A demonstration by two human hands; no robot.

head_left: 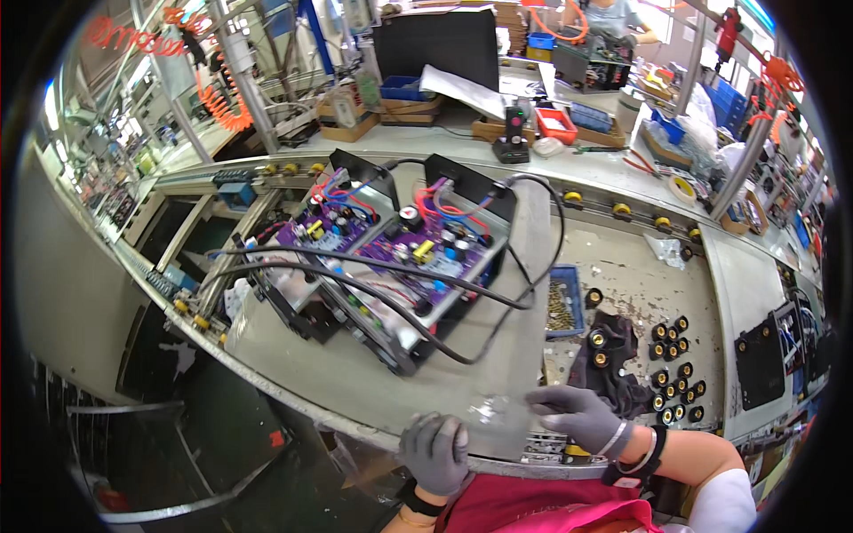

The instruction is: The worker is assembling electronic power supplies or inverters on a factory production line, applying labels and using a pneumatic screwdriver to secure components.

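Two open electronic units with purple circuit boards (426, 244), coloured wires and black end panels sit side by side on a grey work board (355, 391). Black cables (498, 351) loop over and around them. My left hand (435, 451), in a grey glove, is curled closed at the board's near edge; anything inside its fingers is hidden. My right hand (582, 419), also gloved, hovers by the board's right edge with fingers reaching left and somewhat apart. Close to its fingertips lies a crumpled piece of clear plastic (489, 410).
Right of the board are a blue tray (564, 302) of small brass-coloured parts, a dark cloth (613, 364) and several black round parts (680, 382). A roller rail (622, 210) runs behind. Beyond stand a red bin (555, 126) and a tape roll (682, 188). Another person (613, 22) is far back.
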